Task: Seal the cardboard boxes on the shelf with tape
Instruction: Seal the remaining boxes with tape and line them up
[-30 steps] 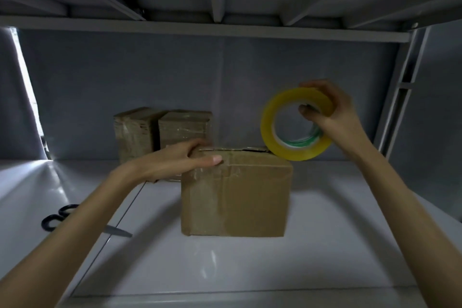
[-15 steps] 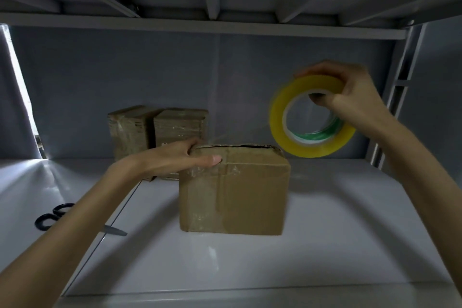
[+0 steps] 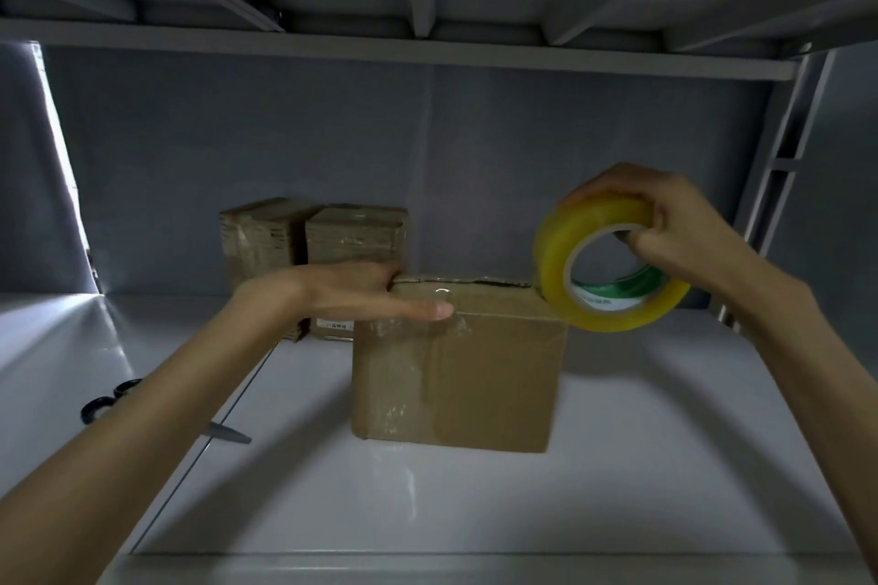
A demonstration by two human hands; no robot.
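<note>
Cardboard boxes: three; near box (image 3: 458,366), two far boxes (image 3: 313,247).
Tape roll (image 3: 603,266): one, clamped in right hand (image 3: 674,228).
Left hand (image 3: 361,295): flat, pressing near box.
Scissors (image 3: 119,404): one, left.

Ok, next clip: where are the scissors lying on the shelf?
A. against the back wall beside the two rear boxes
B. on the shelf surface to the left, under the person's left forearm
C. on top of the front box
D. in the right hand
B: the scissors lie flat on the shelf at the left, partly hidden by the left forearm, with the black handles and the blade tip showing on either side of it.
</note>
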